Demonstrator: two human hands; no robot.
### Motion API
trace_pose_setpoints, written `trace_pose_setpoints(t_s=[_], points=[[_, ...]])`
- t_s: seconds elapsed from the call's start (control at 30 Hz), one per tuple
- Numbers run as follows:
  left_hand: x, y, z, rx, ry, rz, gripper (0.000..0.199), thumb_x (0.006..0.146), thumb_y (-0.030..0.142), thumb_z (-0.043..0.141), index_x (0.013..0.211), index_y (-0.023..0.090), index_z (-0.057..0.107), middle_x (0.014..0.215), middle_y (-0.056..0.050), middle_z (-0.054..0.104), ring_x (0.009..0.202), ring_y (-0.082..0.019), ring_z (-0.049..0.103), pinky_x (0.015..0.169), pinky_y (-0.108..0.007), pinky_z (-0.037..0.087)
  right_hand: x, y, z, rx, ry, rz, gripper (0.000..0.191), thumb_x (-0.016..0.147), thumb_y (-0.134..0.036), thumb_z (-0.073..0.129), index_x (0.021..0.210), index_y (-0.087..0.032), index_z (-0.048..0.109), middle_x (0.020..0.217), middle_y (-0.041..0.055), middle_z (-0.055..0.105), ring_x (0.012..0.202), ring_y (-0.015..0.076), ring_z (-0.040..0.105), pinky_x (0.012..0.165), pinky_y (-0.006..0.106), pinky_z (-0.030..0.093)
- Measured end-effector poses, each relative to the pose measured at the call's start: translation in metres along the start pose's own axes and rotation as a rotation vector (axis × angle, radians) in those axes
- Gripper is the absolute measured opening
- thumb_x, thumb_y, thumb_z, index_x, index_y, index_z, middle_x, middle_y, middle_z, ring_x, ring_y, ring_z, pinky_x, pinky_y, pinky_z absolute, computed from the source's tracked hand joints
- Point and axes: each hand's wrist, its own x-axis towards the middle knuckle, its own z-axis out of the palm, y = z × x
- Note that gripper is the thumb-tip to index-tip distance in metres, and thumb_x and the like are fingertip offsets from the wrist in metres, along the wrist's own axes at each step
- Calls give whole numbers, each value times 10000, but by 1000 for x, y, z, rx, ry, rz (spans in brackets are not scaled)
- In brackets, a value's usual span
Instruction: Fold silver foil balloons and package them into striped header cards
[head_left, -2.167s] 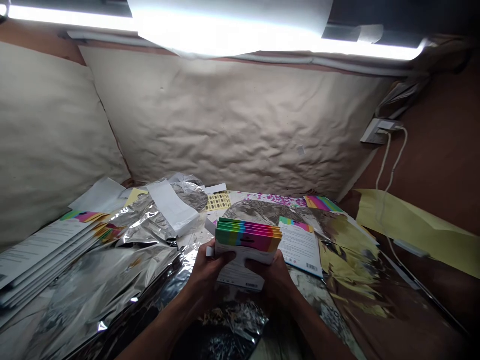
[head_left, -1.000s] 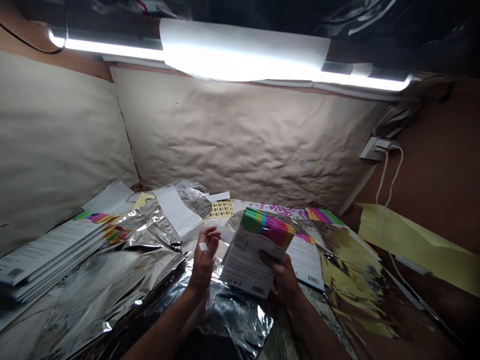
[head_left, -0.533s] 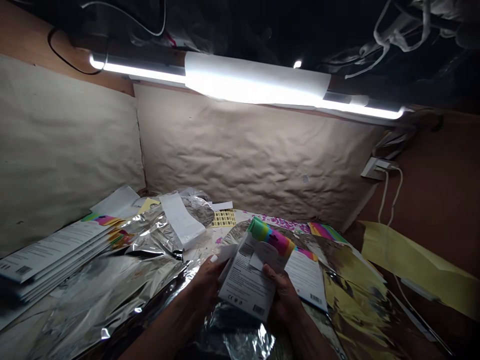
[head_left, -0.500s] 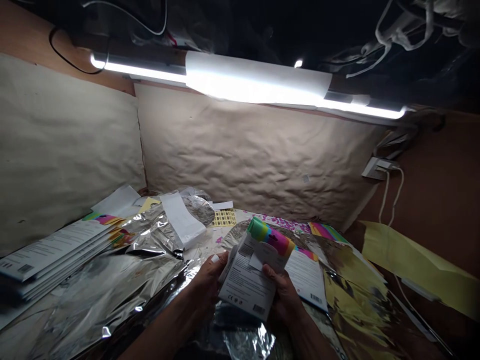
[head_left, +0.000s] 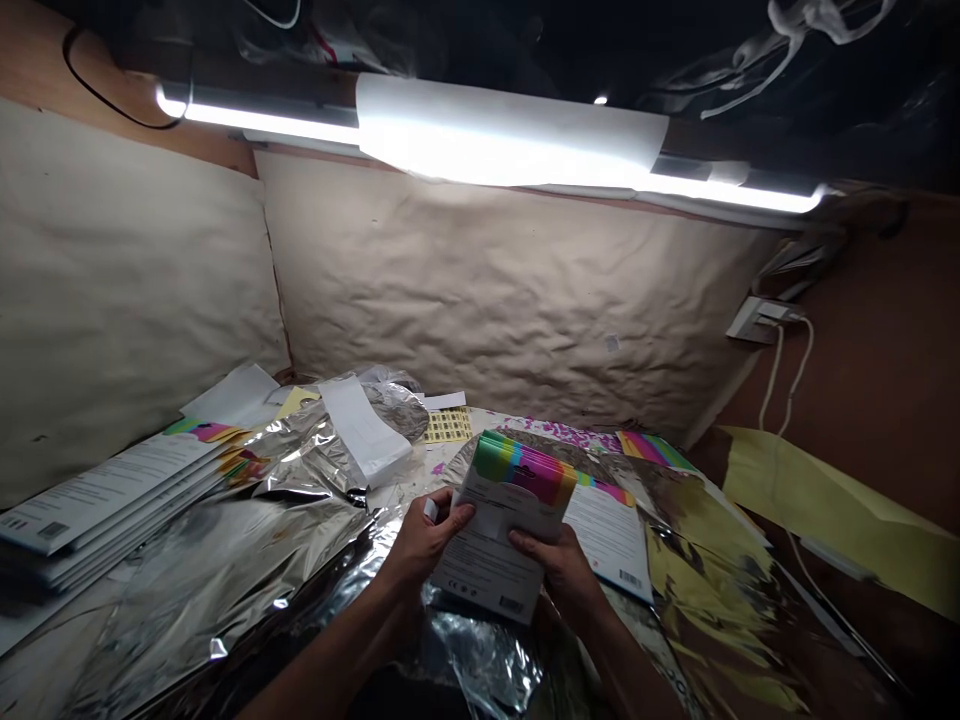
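Between my two hands is a stack of flat cardboard packages (head_left: 499, 525), with white printed backs, rainbow-coloured tops, a hang hole and a barcode. My left hand (head_left: 429, 535) grips the stack's left edge, thumb on the front face. A small white wrap or piece shows on one of its fingers. On the right edge, my right hand (head_left: 559, 565) is closed, its thumb pressed on the printed face. The fingers behind the stack are hidden. Just behind my right hand lies another such package (head_left: 611, 540), printed side up.
A pile of similar packages (head_left: 127, 480) stands at left. Silvery film (head_left: 300, 490) covers much of the table, with a white paper strip (head_left: 364, 430) on top. A yellow label sheet (head_left: 448, 426) lies at the back. At right are yellow sheet (head_left: 825, 500) and a white cable (head_left: 772, 385).
The held packages have turned more upright and are more evenly lined up, with several coloured tops showing. My left thumb has come onto the front face. The camera view has shifted slightly.
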Motion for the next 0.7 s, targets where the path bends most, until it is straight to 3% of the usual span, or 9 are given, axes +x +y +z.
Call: trace_pose_setpoints(t_s=[0.3,0.43,0.6,0.7], points=[[-1,3,0,110,-4,68,366,823,454,683,985,127,647,815,-51,654,730,-158,577,621,-236,449,-2,0,3,-123,44,-73,390,604,-332,881,942,-169,774,895,82,760,869,292,705,821,402,551],[-5,1,4,146,29,43,387,822,478,673,967,120,662,788,-49,653,710,-160,569,597,-235,448,2,4,2,-175,30,-123,404,655,-346,853,991,-156,736,991,99,749,936,311,694,836,428,552],[-6,-6,10,147,142,83,353,861,479,625,998,154,644,786,-16,620,696,-135,542,586,-215,431,5,8,3,-296,170,-181,513,639,-405,855,1048,-162,664,1008,111,736,930,296,691,827,418,556],[-3,-6,6,119,130,94,357,855,475,635,1000,149,639,792,-22,621,720,-148,556,604,-223,441,6,5,-3,-209,41,-176,488,744,-520,752,1071,-168,666,1091,120,715,978,285,676,872,421,538]])
